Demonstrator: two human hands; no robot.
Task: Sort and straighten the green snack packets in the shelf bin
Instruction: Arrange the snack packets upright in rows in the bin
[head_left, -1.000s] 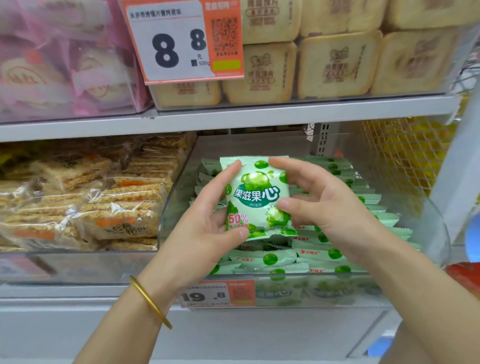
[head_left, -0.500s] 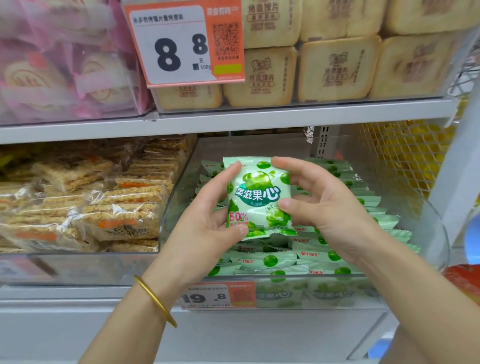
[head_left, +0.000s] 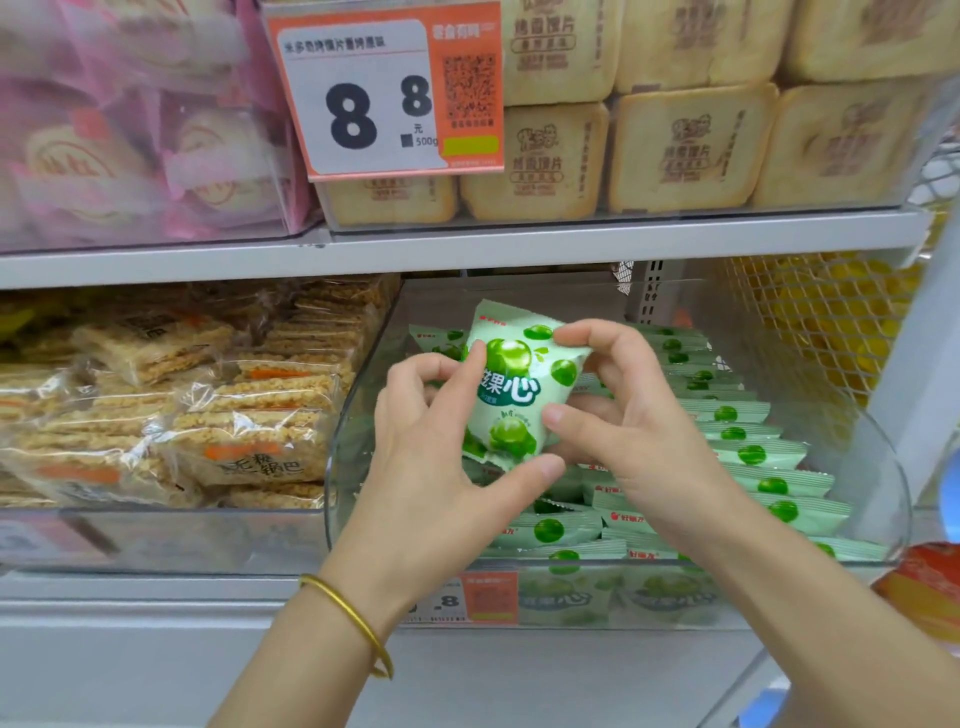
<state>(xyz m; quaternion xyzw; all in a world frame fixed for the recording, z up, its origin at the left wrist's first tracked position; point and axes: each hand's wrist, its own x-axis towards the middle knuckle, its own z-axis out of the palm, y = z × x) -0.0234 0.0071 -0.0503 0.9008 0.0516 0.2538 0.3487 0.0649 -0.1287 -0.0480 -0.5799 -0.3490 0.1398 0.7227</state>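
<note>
Head view: the held green packet (head_left: 514, 395) is now tilted, its top edge sloping down to the right; half a second ago it faced the camera squarely. The left hand (head_left: 431, 457) grips its left edge, thumb under the bottom, fingers curled more than before. The right hand (head_left: 634, 415) pinches the top right corner and right edge. The packet sits raised above the rows of packets (head_left: 748, 452) in the clear bin (head_left: 805, 592), towards its left side.

A thin, plain gold bangle (head_left: 349, 610) circled the wrist directly behind the left hand (head_left: 431, 452). Forearms (head_left: 291, 675) behind both hands were bare. Nails on the right hand (head_left: 639, 436) were short and rounded.
</note>
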